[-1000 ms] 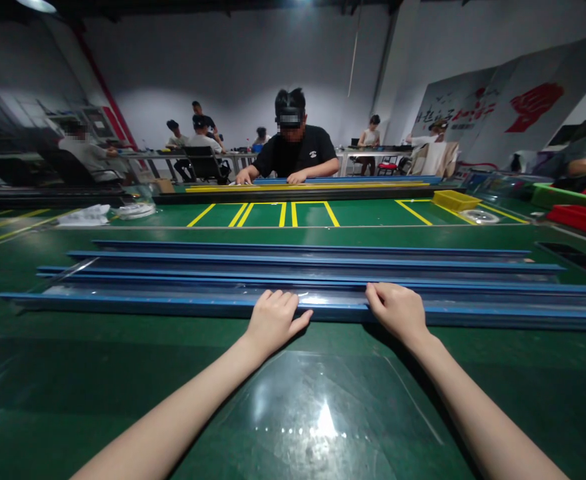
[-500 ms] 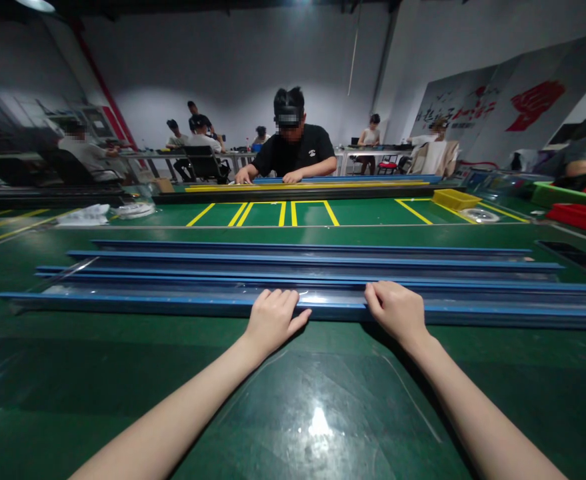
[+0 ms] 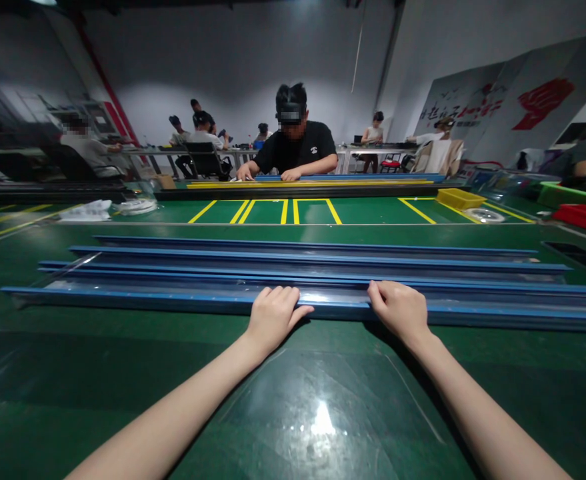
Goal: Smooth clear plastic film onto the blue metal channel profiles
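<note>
Long blue channel strips lie side by side across the green table. My left hand (image 3: 274, 317) is wrapped over the front edge of the nearest blue channel strip (image 3: 147, 299), fingers inside it and thumb along its near side. To the right, my right hand (image 3: 401, 309) is curled closed over the same strip, its fingertips hidden inside the channel. A shiny clear film (image 3: 330, 294) shows in the channel between both hands. Behind it rests another blue channel strip (image 3: 317, 249), touched by neither hand.
A clear sheet (image 3: 317, 387) covers the near table. Beyond the strips are yellow tape lines (image 3: 283, 212), a yellow tray (image 3: 460, 199), a white bundle (image 3: 87, 211) and a red bin (image 3: 585, 219). A co-worker (image 3: 297, 143) leans over strips opposite; a dark flat object (image 3: 580, 259) lies right.
The whole view has shifted very slightly. Both hands keep their places on the near strip, and the strips lie as before.
</note>
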{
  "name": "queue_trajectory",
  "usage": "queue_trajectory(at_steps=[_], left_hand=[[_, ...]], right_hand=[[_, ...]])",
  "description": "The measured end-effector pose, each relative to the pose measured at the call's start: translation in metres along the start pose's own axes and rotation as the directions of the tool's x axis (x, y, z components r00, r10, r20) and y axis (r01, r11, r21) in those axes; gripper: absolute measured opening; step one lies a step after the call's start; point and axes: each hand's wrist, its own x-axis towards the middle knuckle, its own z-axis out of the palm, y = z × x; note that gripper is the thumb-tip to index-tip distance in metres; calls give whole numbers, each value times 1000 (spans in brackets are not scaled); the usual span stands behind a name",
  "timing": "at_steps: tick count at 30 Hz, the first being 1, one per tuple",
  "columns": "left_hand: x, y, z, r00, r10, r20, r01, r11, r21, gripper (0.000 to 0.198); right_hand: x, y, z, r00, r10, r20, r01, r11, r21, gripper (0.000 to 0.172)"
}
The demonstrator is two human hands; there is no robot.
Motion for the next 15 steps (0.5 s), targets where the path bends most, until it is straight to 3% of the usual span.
queue_trajectory(at_steps=[15], left_hand=[[-1,0,1,1000,-9,-3,9,999,34,37]], right_hand=[[0,0,-1,1000,-6,10,6,1000,10,42]])
